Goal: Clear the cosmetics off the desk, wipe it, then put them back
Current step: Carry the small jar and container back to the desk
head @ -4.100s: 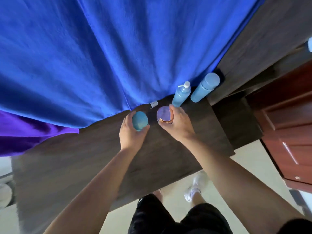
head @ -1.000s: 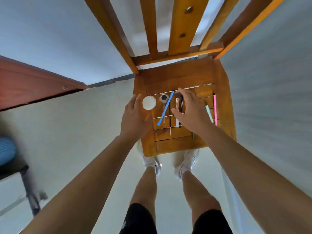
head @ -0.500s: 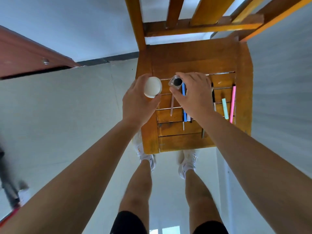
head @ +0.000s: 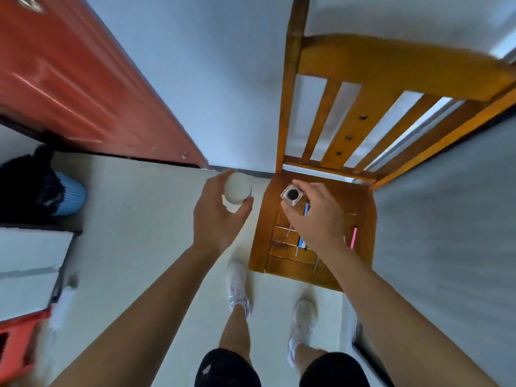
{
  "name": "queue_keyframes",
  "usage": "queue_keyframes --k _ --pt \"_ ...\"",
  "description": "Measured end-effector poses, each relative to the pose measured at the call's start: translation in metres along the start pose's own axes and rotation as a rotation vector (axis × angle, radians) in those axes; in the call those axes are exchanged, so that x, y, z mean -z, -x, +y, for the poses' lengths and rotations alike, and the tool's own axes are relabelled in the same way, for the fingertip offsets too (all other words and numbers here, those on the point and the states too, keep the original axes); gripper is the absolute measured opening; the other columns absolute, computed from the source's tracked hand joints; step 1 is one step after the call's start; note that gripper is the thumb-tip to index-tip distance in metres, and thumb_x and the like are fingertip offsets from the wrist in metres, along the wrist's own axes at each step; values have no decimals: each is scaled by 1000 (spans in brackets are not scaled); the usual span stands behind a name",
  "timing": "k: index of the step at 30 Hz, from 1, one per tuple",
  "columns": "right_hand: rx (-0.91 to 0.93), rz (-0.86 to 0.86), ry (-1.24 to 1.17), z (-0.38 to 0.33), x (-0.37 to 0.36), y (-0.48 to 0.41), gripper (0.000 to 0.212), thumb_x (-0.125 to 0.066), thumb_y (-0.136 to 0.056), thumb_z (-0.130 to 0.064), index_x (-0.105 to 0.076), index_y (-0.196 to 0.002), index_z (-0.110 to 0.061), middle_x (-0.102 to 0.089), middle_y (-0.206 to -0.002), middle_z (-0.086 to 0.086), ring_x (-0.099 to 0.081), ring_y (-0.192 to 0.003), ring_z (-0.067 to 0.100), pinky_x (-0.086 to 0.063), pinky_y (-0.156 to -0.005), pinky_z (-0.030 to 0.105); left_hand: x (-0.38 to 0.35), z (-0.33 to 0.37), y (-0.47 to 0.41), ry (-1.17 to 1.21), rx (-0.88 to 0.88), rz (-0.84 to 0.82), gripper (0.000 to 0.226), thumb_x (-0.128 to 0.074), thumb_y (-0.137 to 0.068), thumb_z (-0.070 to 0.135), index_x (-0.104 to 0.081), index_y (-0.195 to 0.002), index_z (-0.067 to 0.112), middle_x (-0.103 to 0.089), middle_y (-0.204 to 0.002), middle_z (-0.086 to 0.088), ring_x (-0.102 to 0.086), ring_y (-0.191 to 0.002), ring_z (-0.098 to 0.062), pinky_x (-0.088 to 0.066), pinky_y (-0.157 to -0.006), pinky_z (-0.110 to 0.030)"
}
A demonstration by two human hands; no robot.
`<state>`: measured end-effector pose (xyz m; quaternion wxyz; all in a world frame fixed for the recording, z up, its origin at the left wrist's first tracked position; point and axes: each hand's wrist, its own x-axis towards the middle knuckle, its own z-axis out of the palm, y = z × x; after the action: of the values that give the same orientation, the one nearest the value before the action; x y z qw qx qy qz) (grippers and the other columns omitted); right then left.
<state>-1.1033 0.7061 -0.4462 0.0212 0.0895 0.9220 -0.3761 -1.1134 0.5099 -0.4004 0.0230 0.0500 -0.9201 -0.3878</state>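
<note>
Head view: left hand (head: 216, 222), fingers around white jar (head: 237, 188); right hand (head: 315, 219) (above chair (head: 363, 210)), fingers around clear pot (head: 292, 194).

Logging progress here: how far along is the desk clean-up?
Done: cosmetics are off the desk; a pink stick and blue stick lie on the chair seat. In hand: left hand grips a white jar, right hand pinches a small bottle. Left: desk is out of view, wiping unconfirmed; sticks need returning.
</note>
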Motion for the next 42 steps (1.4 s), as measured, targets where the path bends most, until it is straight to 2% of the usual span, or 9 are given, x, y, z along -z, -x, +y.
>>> queue_keyframes --k 5,9,12,18,24,29,31,36,42 --pt "266 -73 -138 -119 49 32 45 -73 -86 -48 -62 -126 -29 -63 -115 -11 -57 -105 4 -56 -90 28 137 42 64 20 83 253 62 -83 -76 33 -46 -126 32 -58 -117 19 -59 -99 -7 -49 -71 -15" --pt "567 -105 -196 -237 67 55 41 -70 -85 -48 -63 -120 -28 -62 -107 -14 -56 -96 1 -47 -83 19 248 47 118 26 165 470 56 -80 -76 41 -43 -118 42 -57 -105 26 -54 -96 4 -45 -67 -19" --pt "743 -133 -252 -326 58 84 38 -71 -85 -45 -65 -118 -27 -64 -107 -14 -61 -98 7 -50 -84 22 330 34 161 23 190 647 54 -80 -76 44 -43 -115 48 -58 -103 26 -56 -93 2 -44 -68 -18" --pt "1076 -175 -327 -480 -28 188 30 -81 -81 -26 -73 -108 -19 -68 -95 -10 -62 -89 8 -49 -79 23 471 -29 274 36 226 960 51 -78 -78 47 -45 -116 50 -56 -107 37 -55 -99 8 -45 -68 -16" --pt "1225 -428 -347 -590 -143 310 32 -78 -82 -35 -70 -111 -27 -63 -101 -14 -63 -94 7 -50 -83 26 583 -116 387 -89 343 1152 50 -73 -80 52 -44 -121 48 -57 -108 32 -54 -102 9 -44 -68 -11" --pt "1288 -554 -341 -642 -214 376 32 -70 -83 -45 -69 -111 -30 -58 -99 -19 -59 -92 1 -41 -79 10 635 -180 441 -122 482 1229 54 -74 -80 49 -49 -127 39 -62 -116 17 -59 -103 -7 -54 -82 -39" --pt "1293 -600 -344 -659 -240 389 32 -68 -84 -48 -69 -112 -31 -56 -100 -20 -57 -93 0 -37 -80 6 651 -203 448 -128 517 1236 55 -74 -80 50 -49 -128 38 -62 -114 17 -59 -101 -8 -54 -82 -39" --pt "1265 -669 -341 -707 -319 402 30 -73 -86 -43 -69 -113 -30 -59 -102 -17 -59 -94 3 -46 -77 16 690 -266 445 -91 591 1266 54 -75 -79 52 -49 -126 42 -62 -113 21 -57 -102 1 -52 -76 -33" --pt "1274 -778 -316 -792 -436 411 37 -72 -85 -45 -68 -118 -29 -57 -106 -19 -58 -94 0 -39 -72 5 758 -355 421 -75 721 1303 54 -78 -78 47 -51 -124 42 -65 -110 13 -63 -94 -9 -55 -84 -41"
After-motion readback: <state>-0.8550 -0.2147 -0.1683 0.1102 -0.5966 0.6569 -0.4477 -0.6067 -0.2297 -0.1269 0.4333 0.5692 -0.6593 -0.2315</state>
